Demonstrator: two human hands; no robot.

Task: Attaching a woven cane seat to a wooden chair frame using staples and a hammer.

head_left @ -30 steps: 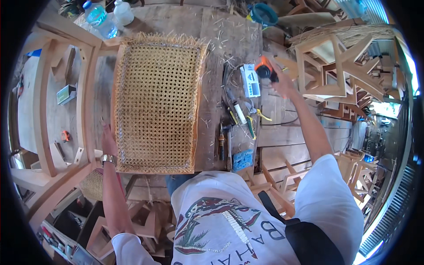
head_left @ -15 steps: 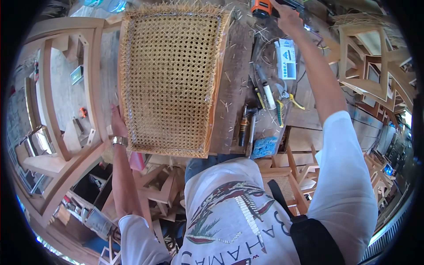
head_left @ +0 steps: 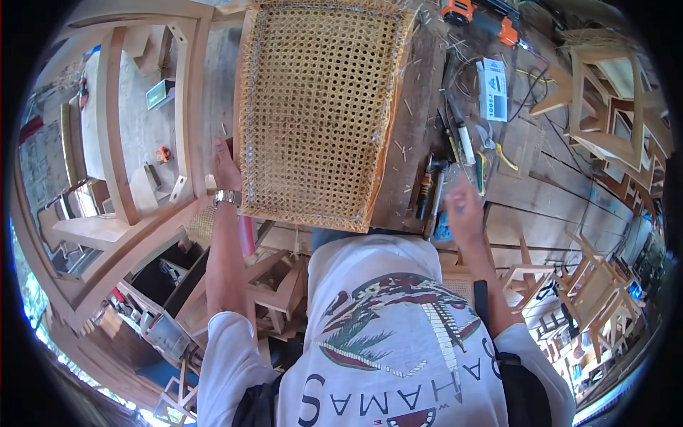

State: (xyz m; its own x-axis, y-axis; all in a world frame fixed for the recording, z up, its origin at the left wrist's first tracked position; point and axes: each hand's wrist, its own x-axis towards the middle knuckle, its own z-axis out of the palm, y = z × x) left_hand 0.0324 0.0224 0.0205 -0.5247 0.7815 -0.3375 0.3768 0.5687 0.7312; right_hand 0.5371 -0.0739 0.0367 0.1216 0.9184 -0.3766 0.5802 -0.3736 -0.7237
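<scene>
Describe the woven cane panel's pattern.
The woven cane panel is a tan lattice with small holes, shown in the head view.

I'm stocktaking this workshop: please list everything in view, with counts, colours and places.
bench: 1, brown, upper centre
cane panel: 1, tan, on bench
box: 1, white-blue, right of panel
power tool: 1, orange-black, top right
cutters: 1, yellow-handled, below box
other hand tools: several, mixed colours, left of cutters
small round item: 1, orange, left
wooden frame: 1, pale, left
chair frames: several, pale, right
bin: 1, black, lower left
wristwatch: 1, silver, left wrist
shirt: 1, white, bottom centre
left grip: 1, bare, panel's left edge
right grip: 1, bare, blurred, below cutters
</scene>
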